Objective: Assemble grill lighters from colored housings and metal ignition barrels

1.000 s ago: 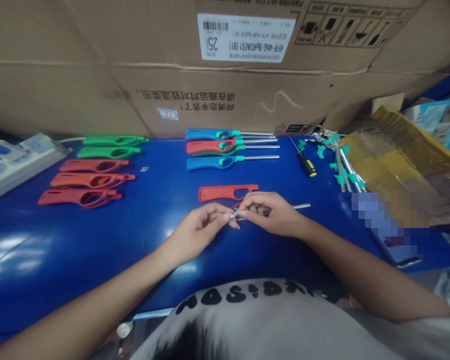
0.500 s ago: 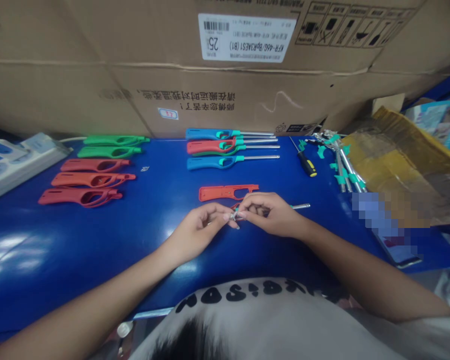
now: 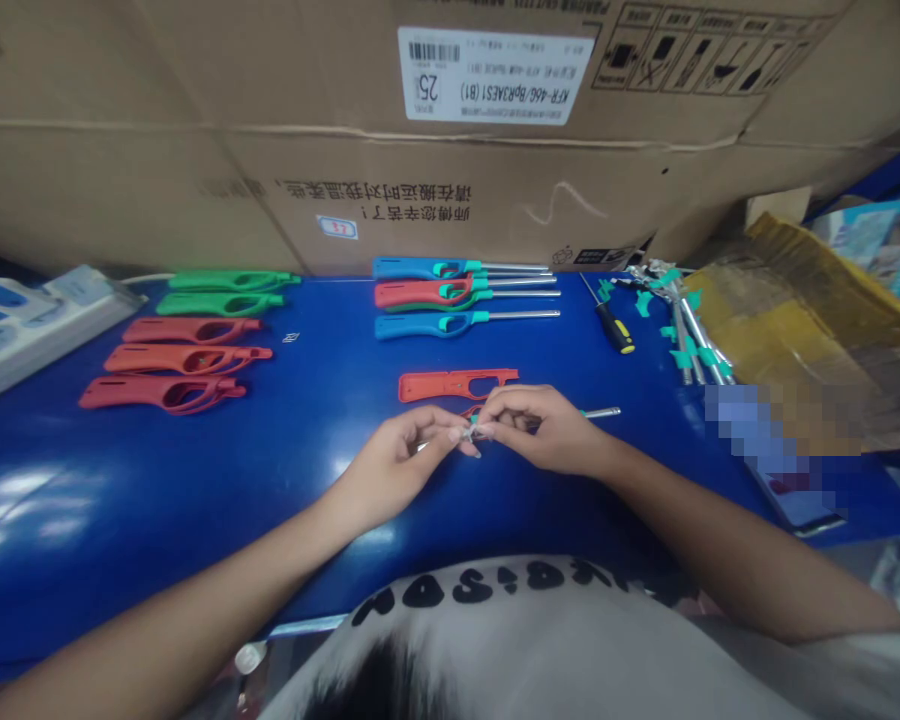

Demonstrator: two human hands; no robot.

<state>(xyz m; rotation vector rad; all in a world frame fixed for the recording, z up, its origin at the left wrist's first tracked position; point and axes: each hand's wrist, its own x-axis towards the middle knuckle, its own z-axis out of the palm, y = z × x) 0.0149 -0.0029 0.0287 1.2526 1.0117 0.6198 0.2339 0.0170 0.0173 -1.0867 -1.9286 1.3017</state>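
Two sets of fingertips pinched shut on a small metal fitting [image 3: 470,431], left hand [image 3: 397,462] and right hand [image 3: 541,430] on either side, right hand nearer the steel rod [image 3: 600,412], long axis running rightward, a red lighter shell [image 3: 450,385] just beyond.

"What sort of place is this?"

"A small assembly workshop: a long glossy blue workbench [image 3: 195,480] laid with rows of red plastic lighter casings [image 3: 180,357] and a yellow-and-black screwdriver [image 3: 613,328]."

"And behind it?"

"Large brown cardboard cartons [image 3: 195,190], stacked storeroom-style."
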